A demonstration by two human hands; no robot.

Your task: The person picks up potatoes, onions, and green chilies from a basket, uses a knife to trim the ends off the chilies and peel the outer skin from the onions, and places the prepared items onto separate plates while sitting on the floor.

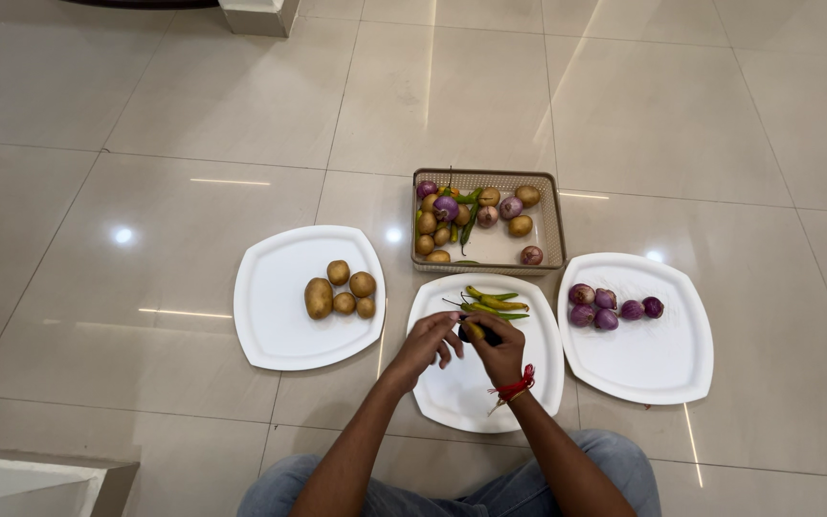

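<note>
Both hands meet over the middle white plate point(452, 393). My right hand point(500, 349), with a red thread at the wrist, is closed around a small dark object point(482, 334) with a bit of yellow-green chilli showing. My left hand point(430, 343) touches the same spot with its fingertips. Just beyond them several green and yellow chillies point(495, 303) lie on that plate. The left plate point(275, 325) holds several potatoes point(342, 292). On the right plate point(653, 359) sit several purple onions point(610, 308).
A beige mesh basket point(555, 225) stands behind the plates on the tiled floor point(145, 191), holding mixed potatoes, onions and chillies. My knees in blue jeans point(605, 460) are at the bottom edge. A pale ledge point(31, 483) is at bottom left.
</note>
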